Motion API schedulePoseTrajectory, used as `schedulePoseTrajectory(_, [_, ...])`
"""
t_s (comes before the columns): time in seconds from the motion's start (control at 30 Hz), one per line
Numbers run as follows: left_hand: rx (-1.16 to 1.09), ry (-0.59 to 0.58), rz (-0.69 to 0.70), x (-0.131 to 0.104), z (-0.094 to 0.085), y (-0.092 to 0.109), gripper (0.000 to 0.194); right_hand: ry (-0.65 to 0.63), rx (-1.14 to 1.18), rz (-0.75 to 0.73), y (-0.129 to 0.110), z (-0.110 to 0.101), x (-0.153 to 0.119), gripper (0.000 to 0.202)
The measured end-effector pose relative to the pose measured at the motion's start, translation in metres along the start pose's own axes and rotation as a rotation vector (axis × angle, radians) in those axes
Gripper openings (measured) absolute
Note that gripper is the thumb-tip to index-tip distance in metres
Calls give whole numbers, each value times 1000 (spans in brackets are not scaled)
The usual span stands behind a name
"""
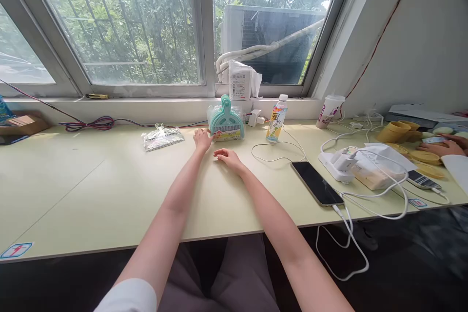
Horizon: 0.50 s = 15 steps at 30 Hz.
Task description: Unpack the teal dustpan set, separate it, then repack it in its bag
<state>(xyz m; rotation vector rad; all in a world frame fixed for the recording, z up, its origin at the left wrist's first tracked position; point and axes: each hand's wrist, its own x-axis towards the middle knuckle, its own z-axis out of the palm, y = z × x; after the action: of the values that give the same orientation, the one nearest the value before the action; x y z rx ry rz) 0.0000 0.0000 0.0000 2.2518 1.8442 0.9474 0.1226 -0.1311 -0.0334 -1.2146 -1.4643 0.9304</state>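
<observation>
While facing a window (139,29) across a pale yellow desk (91,200), has the left hand (203,140) at a plastic-wrapped mint-green dustpan-and-brush set (227,121).

Appears to touch its lower left edge with the fingers; cannot tell whether gripping it. Holds the right hand (229,158) just in front, unclenched, fingers loosely bent. Shows the set upright at the desk's back, below a white plastic packet (239,83) on the sill (157,108); leftward, a bagged white item (163,138); rightward, a drink bottle (277,119), then, nearer the front, a smartphone (317,183). Farther right: a lidded drink cup (328,111), a white power strip (341,169), another person's hand (444,147).
</observation>
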Motion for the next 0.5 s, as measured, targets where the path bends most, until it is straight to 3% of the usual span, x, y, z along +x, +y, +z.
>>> schedulePoseTrajectory(0.23, [-115, -174, 25, 0, -2, 16, 23, 33, -10, -6, -8, 1, -2, 23])
schedulePoseTrajectory(0.4, [-328, -200, -10, -19, -8, 26, 15, 307, -280, -156, -8, -5, 1, 30])
schedulePoseTrajectory(0.5, [-526, -251, -66, -33, -21, 24, 16, 341, -376, -196, -6, -8, 2, 26])
